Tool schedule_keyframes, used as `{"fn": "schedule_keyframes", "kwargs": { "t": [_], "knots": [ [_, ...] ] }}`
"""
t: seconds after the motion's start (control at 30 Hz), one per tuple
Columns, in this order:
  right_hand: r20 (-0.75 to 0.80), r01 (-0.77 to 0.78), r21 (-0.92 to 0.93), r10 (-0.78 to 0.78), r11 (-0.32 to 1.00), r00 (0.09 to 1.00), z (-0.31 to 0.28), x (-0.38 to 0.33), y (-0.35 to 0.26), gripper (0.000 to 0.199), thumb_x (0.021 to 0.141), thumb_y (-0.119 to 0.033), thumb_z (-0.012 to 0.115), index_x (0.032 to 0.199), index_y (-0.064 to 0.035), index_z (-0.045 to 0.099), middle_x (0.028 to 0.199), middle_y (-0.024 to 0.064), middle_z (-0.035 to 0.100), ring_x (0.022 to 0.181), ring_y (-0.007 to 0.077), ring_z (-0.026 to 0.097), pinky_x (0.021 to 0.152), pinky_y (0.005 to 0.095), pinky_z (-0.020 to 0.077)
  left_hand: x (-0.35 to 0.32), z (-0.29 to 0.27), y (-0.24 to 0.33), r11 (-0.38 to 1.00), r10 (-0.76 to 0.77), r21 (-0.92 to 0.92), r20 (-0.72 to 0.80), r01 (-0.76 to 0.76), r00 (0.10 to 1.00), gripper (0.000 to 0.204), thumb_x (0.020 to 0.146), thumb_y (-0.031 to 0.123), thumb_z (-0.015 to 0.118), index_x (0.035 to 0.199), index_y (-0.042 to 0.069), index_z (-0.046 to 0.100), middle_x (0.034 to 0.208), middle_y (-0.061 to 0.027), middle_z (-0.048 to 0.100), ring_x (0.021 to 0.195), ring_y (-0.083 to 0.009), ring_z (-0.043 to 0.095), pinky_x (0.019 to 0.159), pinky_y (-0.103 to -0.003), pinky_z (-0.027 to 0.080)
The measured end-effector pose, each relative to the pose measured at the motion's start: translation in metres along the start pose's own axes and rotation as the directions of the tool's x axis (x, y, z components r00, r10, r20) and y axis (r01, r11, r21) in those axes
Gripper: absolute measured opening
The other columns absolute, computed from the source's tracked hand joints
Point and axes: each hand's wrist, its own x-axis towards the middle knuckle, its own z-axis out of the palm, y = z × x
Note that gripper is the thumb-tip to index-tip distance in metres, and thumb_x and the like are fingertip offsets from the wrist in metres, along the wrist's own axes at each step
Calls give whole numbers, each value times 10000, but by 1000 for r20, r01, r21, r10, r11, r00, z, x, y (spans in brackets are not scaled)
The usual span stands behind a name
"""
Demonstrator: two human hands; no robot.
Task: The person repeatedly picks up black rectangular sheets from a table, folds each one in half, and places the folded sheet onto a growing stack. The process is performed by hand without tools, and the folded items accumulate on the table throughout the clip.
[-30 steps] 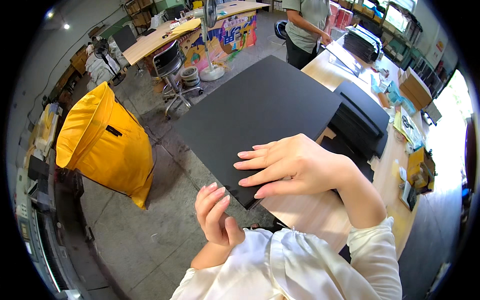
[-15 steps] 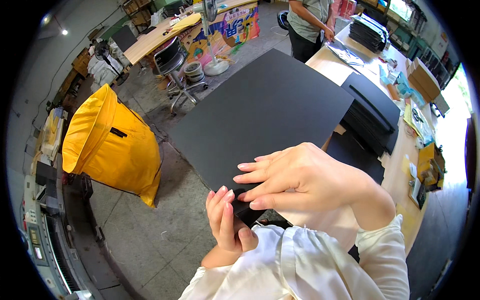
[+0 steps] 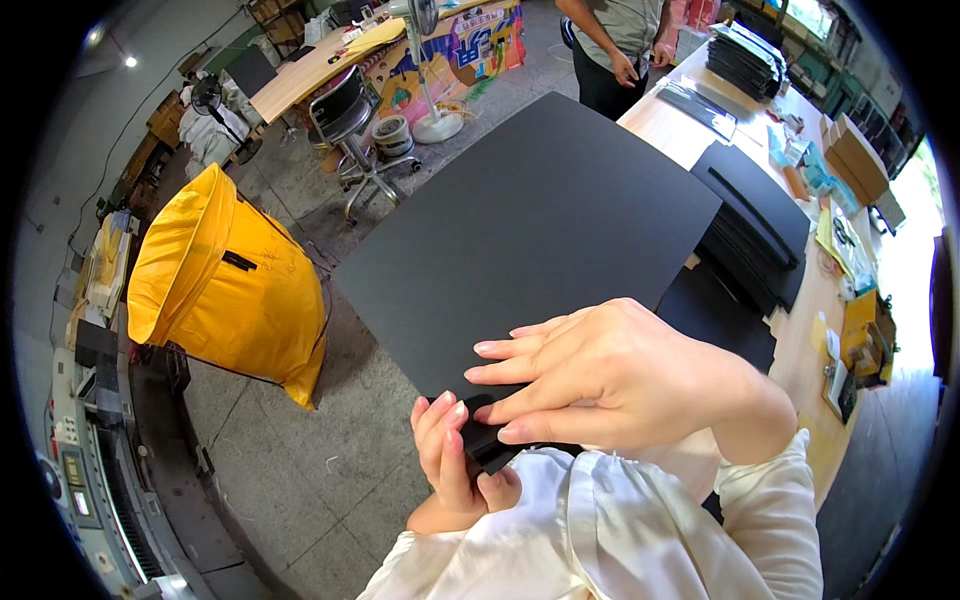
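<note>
A large black sheet, stiff like board, stretches out in front of me above the wooden table's near left corner. My left hand grips its near edge, fingers above and thumb underneath, where a narrow dark strip is bent up. Flat against the sheet, just right of that strip, lies my right hand with its fingers apart. Its thumb and index tips are close to my left fingers. My palms hide part of the near edge.
Black panels are piled on the wooden table at right. Farther along are another black stack and a cardboard box. A co-worker stands at the far side. On the left are a yellow sack and a chair.
The bent strip at the near edge shows more between my hands. My right hand has shifted slightly down. The co-worker's hands have drawn apart and back from the table.
</note>
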Motion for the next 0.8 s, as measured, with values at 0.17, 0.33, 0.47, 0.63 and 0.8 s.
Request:
{"fn": "schedule_keyframes", "kwargs": {
  "t": [0.17,0.33,0.47,0.63,0.8],
  "knots": [
    [-7,22,-16,-22,1000,1000,1,0,1,231,916,-271,607,924,-105,767,1105,166,695,1136,309,626,939,385,519,-1,-2,0,1000,1,6,10,-1,1000,569,991,297,258,1368,-114,369,1272,-255,530,1168,-405,547,1026,-617,392],
    [-15,32,-25,-33,999,999,3,0,2,236,919,-273,606,913,-100,766,1078,158,705,1117,306,637,935,389,521,2,-2,0,998,-31,-62,-6,31,999,504,989,308,288,1299,-61,437,1181,-209,578,1094,-358,578,1029,-584,388],
    [-68,127,-75,-132,989,989,5,-3,3,225,879,-265,670,941,-62,745,1040,164,713,1073,312,660,906,397,538,30,-15,6,962,-135,-229,76,149,988,203,919,152,539,1089,41,537,1046,-124,643,932,-266,643,974,-481,408],
    [-193,297,-422,-405,857,894,14,-9,13,357,828,-262,701,1146,-103,673,1196,138,667,1048,284,673,925,409,535,57,-24,19,982,-148,-114,51,153,988,101,877,42,554,977,52,538,953,-102,606,893,-296,620,944,-511,417],
    [-343,4,-780,-432,626,834,1,-43,16,367,881,-195,538,1235,-186,636,1176,138,667,1078,262,659,990,442,497,69,-3,49,997,28,-72,5,-28,1000,62,887,77,530,947,78,543,958,-79,554,912,-288,574,960,-527,398]
  ]
}}
